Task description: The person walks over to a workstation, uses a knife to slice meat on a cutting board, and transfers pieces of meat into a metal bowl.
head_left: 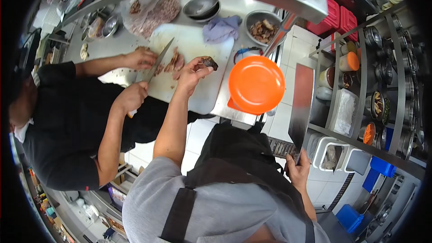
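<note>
A co-worker's hand (130, 97), well left of the left fingers, mostly hides the handle of a knife (161, 63). Sliced meat (176, 60) lies just left of the left hand (191, 75), which reaches over the cutting board (202, 100), elbow slightly bent, thumb and fingers pinching a dark meat chunk (209, 64) and covering its near end. Right of those fingers sits an orange dish (256, 83). The right hand (297, 167), held low, curls round a cleaver (300, 112), obscuring its handle; the blade rises beyond the fingers.
</note>
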`<state>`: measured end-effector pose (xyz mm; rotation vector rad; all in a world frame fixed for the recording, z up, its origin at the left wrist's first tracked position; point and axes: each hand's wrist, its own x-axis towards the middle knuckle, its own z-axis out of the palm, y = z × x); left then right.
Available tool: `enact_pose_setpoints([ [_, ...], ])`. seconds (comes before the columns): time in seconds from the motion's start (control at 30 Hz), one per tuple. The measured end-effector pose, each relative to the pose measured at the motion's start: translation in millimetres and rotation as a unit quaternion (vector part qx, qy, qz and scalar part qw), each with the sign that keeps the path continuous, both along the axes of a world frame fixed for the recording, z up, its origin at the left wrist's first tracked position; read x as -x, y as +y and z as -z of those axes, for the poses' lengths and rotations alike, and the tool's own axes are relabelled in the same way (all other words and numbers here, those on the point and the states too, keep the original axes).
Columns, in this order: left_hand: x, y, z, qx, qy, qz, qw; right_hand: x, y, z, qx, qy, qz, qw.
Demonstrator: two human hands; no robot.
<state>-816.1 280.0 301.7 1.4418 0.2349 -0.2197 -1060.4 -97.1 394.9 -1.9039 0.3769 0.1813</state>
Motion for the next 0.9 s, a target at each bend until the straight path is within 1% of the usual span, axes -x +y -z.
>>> enact_pose_setpoints([
  [0.03, 14.9, 5.7, 5.0, 0.002, 0.009, -0.005, 1.000, -0.7, 4.9, -6.0, 0.002, 0.009, -0.005, 1.000],
  [0.1, 40.0, 17.2, 18.9, 0.016, 0.016, 0.013, 1.000, -4.7, 16.7, -19.7, 0.003, -0.015, -0.096, 0.995],
  [0.13, 49.0, 21.8, 27.2, 0.017, 0.021, 0.011, 1.000, -3.4, 18.4, -14.3, 0.001, -0.037, -0.140, 0.989],
  [0.17, 55.5, 25.5, 36.0, -0.004, -0.022, 0.041, 0.999, -6.9, 25.4, -18.6, 0.001, -0.033, -0.141, 0.990],
  [0.2, 60.4, 29.4, 40.9, -0.025, -0.065, 0.071, 0.995, -14.2, 35.3, -26.4, -0.009, -0.018, -0.175, 0.984],
  [0.23, 64.1, 35.5, 42.4, -0.025, -0.061, 0.071, 0.995, -20.2, 45.6, -30.0, -0.020, -0.004, -0.209, 0.978],
  [0.27, 65.6, 42.4, 43.4, -0.146, -0.094, 0.100, 0.980, -23.9, 55.0, -27.7, -0.010, -0.002, -0.232, 0.973],
  [0.3, 66.1, 47.5, 44.2, -0.264, -0.126, 0.128, 0.948, -28.8, 64.2, -26.4, -0.010, 0.000, -0.231, 0.973],
  [0.33, 66.3, 50.7, 42.2, -0.264, -0.126, 0.128, 0.948, -34.4, 73.8, -25.0, -0.008, 0.025, -0.241, 0.970],
  [0.37, 65.9, 53.9, 39.7, -0.335, -0.140, 0.105, 0.926, -39.8, 82.6, -23.5, -0.006, 0.049, -0.251, 0.967],
  [0.4, 65.4, 56.4, 37.7, -0.403, -0.153, 0.082, 0.899, -44.6, 89.8, -18.6, 0.006, 0.022, -0.267, 0.963],
  [0.43, 64.3, 58.5, 37.5, -0.403, -0.155, 0.081, 0.898, -49.8, 96.6, -11.8, 0.007, 0.020, -0.267, 0.963],
  [0.5, 63.8, 59.9, 38.4, -0.391, -0.107, 0.045, 0.913, -59.3, 108.9, 1.1, -0.006, 0.071, -0.268, 0.961],
  [0.53, 65.5, 60.3, 42.6, -0.390, -0.108, 0.044, 0.914, -64.0, 115.8, 3.6, -0.006, 0.086, -0.265, 0.960],
  [0.57, 67.7, 60.6, 49.0, -0.374, -0.120, 0.019, 0.919, -67.7, 120.3, 8.1, -0.004, 0.085, -0.266, 0.960],
  [0.6, 69.3, 59.7, 48.4, -0.359, -0.131, -0.005, 0.924, -70.8, 124.8, 14.0, 0.005, 0.098, -0.263, 0.960],
  [0.63, 72.0, 58.3, 48.2, -0.358, -0.131, -0.007, 0.924, -72.4, 128.4, 18.7, 0.013, 0.111, -0.260, 0.959],
  [0.7, 78.8, 51.7, 46.5, -0.337, -0.080, -0.031, 0.937, -73.3, 132.2, 23.7, 0.024, 0.114, -0.269, 0.956],
  [0.73, 79.5, 49.5, 45.9, -0.336, -0.079, -0.033, 0.938, -74.0, 133.7, 26.2, 0.032, 0.117, -0.277, 0.953],
  [0.8, 81.6, 45.4, 46.3, -0.346, -0.126, -0.042, 0.929, -74.0, 136.4, 32.2, 0.046, 0.099, -0.291, 0.951],
  [0.83, 81.5, 43.8, 47.1, -0.343, -0.124, -0.043, 0.930, -73.6, 137.9, 35.0, 0.058, 0.079, -0.301, 0.949],
  [0.9, 78.2, 41.6, 47.2, -0.363, -0.177, -0.034, 0.914, -73.2, 141.4, 40.6, 0.072, 0.075, -0.301, 0.948],
])
